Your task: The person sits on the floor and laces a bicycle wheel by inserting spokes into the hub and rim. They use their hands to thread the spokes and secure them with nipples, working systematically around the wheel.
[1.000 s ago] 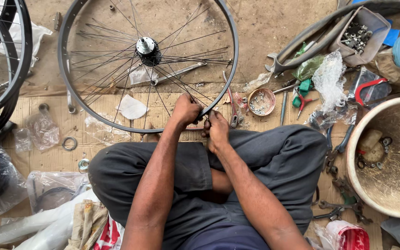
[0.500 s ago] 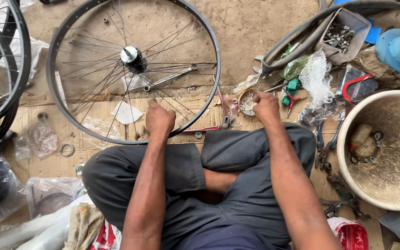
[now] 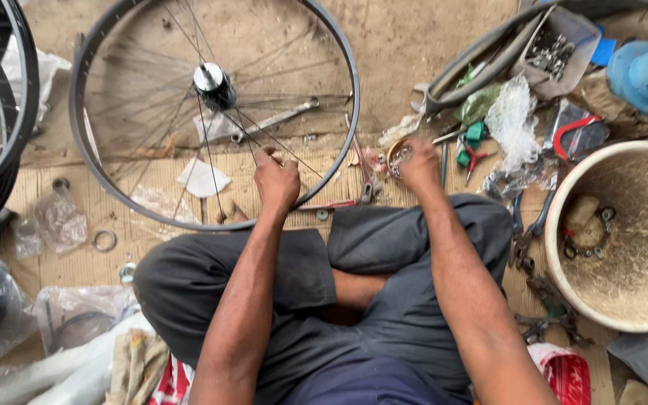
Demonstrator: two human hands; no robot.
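A clear plastic bag lies left of the wheel, a white crumpled one lies right of it by a grey tray of nuts, and a red-and-white packet sits at the lower right. The left hand pinches a spoke near the rim. The right hand, well apart from the wheel, has its fingers dipped into a small bowl; whether they grip anything cannot be told.
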